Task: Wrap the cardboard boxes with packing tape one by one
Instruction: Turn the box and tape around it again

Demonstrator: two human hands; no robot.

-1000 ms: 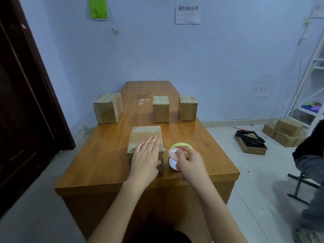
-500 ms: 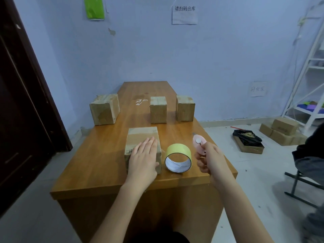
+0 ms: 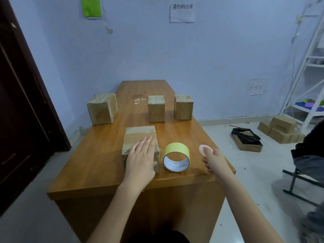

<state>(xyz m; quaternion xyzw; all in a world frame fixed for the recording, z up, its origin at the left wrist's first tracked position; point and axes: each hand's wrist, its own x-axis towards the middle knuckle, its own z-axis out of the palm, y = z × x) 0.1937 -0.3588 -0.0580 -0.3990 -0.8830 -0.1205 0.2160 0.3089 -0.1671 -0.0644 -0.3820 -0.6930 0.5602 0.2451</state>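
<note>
A cardboard box [image 3: 138, 135] stands near the front of the wooden table [image 3: 98, 155]. My left hand [image 3: 142, 157] lies flat on top of it, fingers straight. A yellow roll of packing tape [image 3: 177, 156] lies on its side just right of the box, with a clear strip running to the box's right face. My right hand [image 3: 214, 161] hovers right of the roll near the table's right edge and pinches a small pink round cutter [image 3: 204, 149]. Three more boxes stand farther back: a large one at left [image 3: 102, 108], one in the middle [image 3: 156, 108], one at right [image 3: 183, 106].
A dark door [image 3: 21, 109] is at the left. On the floor at right lie an open box with a black bag [image 3: 246, 140] and stacked cardboard boxes [image 3: 280, 131]. A white shelf [image 3: 310, 81] stands at far right. A seated person's leg [image 3: 310, 160] shows at the right edge.
My right hand left the tape roll and moved right with the pink cutter, baring the roll. My left hand stayed flat on the box.
</note>
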